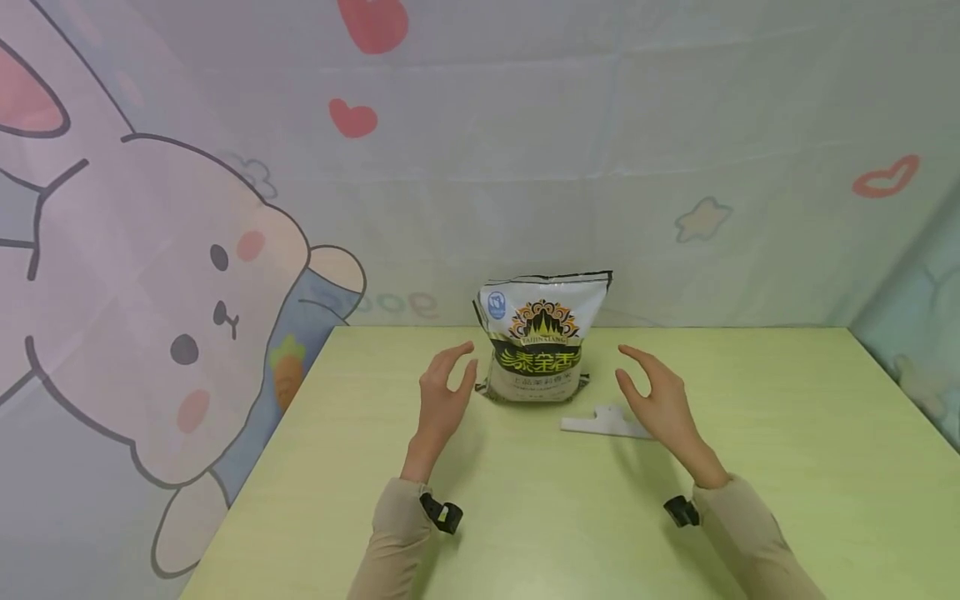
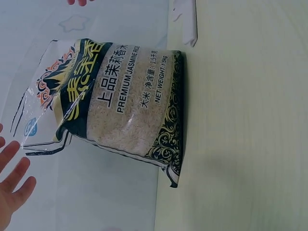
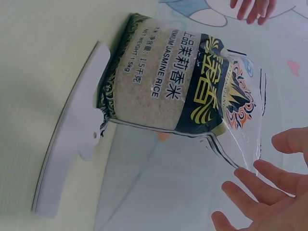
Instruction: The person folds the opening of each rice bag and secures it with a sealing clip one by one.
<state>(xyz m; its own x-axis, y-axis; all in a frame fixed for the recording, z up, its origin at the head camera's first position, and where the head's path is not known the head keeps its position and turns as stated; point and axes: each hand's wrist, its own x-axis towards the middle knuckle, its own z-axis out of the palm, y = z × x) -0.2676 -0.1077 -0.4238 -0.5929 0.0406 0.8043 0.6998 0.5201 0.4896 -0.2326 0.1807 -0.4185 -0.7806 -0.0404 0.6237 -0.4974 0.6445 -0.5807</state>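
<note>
A clear bag of jasmine rice (image 1: 542, 340) (image 2: 115, 103) (image 3: 180, 82) with a black and gold label stands upright at the far middle of the pale green table (image 1: 787, 467). My left hand (image 1: 444, 393) hovers just left of the bag, fingers relaxed and apart, holding nothing. My right hand (image 1: 651, 390) hovers to the bag's right in the same open pose, above a flat white plastic strip (image 1: 603, 422) (image 3: 72, 154) that lies on the table. Fingertips (image 2: 14, 185) of the left hand and fingertips (image 3: 255, 192) of the right show near the bag's top in the wrist views.
A cloth backdrop (image 1: 525, 167) printed with a rabbit, hearts and stars hangs behind and to the left of the table. The table's left edge (image 1: 255, 475) runs diagonally near the backdrop. Black wrist straps (image 1: 441, 512) sit on both beige sleeves.
</note>
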